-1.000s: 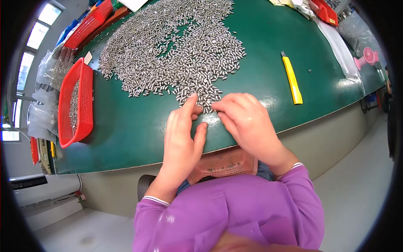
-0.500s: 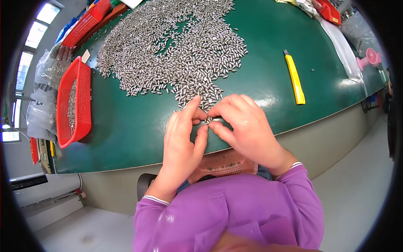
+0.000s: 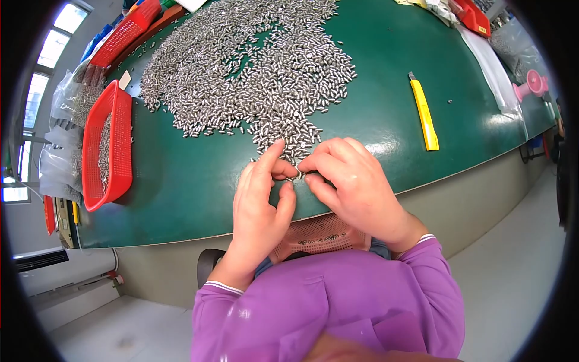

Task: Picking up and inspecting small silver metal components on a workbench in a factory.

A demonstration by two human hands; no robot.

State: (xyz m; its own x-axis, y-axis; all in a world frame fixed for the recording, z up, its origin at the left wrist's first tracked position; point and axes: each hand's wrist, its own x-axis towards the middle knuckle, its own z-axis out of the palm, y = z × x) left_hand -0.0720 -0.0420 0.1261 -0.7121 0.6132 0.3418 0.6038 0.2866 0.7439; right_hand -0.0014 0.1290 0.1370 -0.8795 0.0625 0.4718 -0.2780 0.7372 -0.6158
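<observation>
A wide heap of small, shiny, pointed metal parts (image 3: 253,84) covers the far middle of the green table, and a narrow tongue of it reaches toward me. At its near tip both hands meet over a few loose metal parts (image 3: 300,174). My left hand (image 3: 256,190) has its thumb apart from its bent fingers, whose tips touch the parts. My right hand (image 3: 356,181) pinches thumb and forefinger at one small metal part, mostly hidden by the fingertips. Below the table edge, a pink mesh basket (image 3: 322,232) on my lap holds several such parts.
A red plastic basket (image 3: 123,145) with metal parts stands at the left, beside clear bags (image 3: 60,160) of parts. To the right lies a yellow utility knife (image 3: 424,114), blade exposed and pointing away. A pink object (image 3: 534,83) and a white sheet (image 3: 491,69) are farther right.
My left thumb has drawn slightly down and away from the parts between the hands. The right fingers have shifted only a little, and the heap looks the same.
</observation>
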